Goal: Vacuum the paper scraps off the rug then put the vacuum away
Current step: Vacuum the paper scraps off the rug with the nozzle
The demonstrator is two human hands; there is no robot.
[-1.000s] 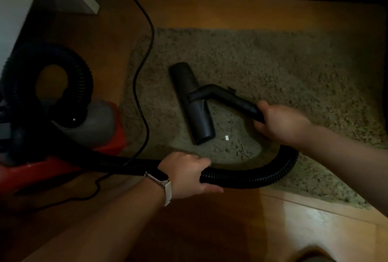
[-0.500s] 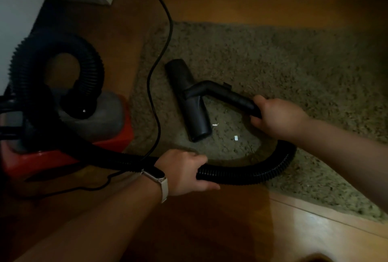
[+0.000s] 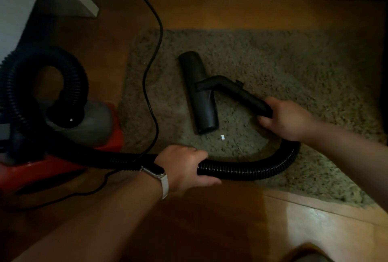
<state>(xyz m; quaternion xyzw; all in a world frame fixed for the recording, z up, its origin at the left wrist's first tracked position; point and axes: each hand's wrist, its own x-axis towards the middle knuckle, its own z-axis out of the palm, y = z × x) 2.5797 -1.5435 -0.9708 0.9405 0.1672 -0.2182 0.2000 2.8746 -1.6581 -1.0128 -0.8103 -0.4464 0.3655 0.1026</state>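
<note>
Head view: R hand [image 3: 287,119] is curled round the rear end of the black rigid plastic wand [image 3: 241,94], right where it joins the black ribbed flexible hose [image 3: 252,170]. L hand [image 3: 184,167], w/ a white-strapped watch [image 3: 164,182] on the wrist, is wrapped round that hose further along. The hands are well apart, each clamped on its own part of the line.

Prob. reason for the split grip: R steers, and L takes up slack so the hose loop doesn't drag on the pile or tug the canister.

The black wide plastic floor nozzle [image 3: 199,94] lies flat on the shaggy olive-grey rug [image 3: 294,62], beyond L hand and to the left of R. One small white paper scrap [image 3: 222,137] sits on the rug between the hands, just off the nozzle's near end and inside the hose's curve. It isn't under the nozzle, so the job looks unfinished.

The red-and-grey canister vacuum body [image 3: 100,127] sits left of L hand on the wooden floor [image 3: 210,219], beside the rug's edge, w/ hose coiled above it. It's close enough to reach but off the pile being cleaned.

The thin black power cord [image 3: 155,52] runs from the far side down past L wrist and across the hose. It could snag there.
</note>
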